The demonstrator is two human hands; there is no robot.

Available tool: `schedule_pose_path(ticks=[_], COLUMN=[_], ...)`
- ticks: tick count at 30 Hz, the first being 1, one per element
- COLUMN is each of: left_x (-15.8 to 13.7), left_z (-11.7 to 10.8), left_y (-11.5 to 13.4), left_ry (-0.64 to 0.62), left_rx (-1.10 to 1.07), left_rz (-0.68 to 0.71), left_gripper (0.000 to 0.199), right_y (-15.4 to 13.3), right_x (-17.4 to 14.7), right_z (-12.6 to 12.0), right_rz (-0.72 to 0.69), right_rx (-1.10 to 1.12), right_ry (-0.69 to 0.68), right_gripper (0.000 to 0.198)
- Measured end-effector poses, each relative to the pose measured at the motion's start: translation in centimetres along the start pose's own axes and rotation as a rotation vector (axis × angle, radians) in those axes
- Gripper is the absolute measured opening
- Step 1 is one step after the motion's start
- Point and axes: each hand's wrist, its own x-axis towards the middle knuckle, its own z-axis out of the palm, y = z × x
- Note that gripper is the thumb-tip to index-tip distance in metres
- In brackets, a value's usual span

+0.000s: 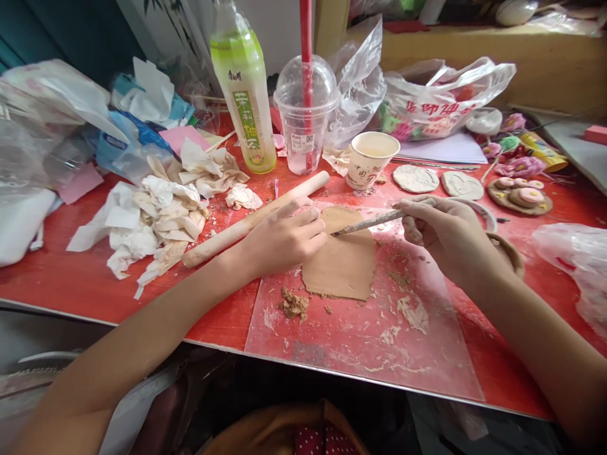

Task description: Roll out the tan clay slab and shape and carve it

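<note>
A flat slab of brown clay (341, 268) lies on a clear plastic sheet (332, 341) on the red table. My right hand (439, 234) grips a slender, clay-smeared modelling tool (374, 221), its dark tip on the upper part of the slab. My left hand (291, 234) lies over the slab's left edge, fingers extended and slightly bent, fingertips partly hidden. Just beyond that hand, a wooden rolling pin (227, 235) lies slantwise. A crumbly lump of clay (294, 304) sits below the slab's left corner. Partly behind my right wrist is a brown, curved clay piece (509, 253).
Crumpled tissues (161, 221) are heaped at left. Along the back stand a green drink bottle (249, 95), a domed plastic cup (301, 120) and a paper cup (370, 161). Pale clay discs (415, 179), a decorated clay piece (521, 196) and plastic bags (441, 101) lie at right.
</note>
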Motion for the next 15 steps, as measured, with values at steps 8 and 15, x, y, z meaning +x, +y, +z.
schedule_pose_path(ticks=[8, 15], left_x=[-0.1, -0.1], left_z=[0.2, 0.0], left_y=[-0.1, 0.0], left_ry=[-0.020, 0.001], left_rx=[0.016, 0.000], left_rz=[0.009, 0.002], left_gripper=[0.025, 0.026], right_y=[0.3, 0.0], right_x=[1.2, 0.2], right_z=[-1.6, -0.2], right_rz=[-0.115, -0.030], right_rx=[0.073, 0.106], right_ry=[0.204, -0.002], right_gripper=[0.007, 0.008])
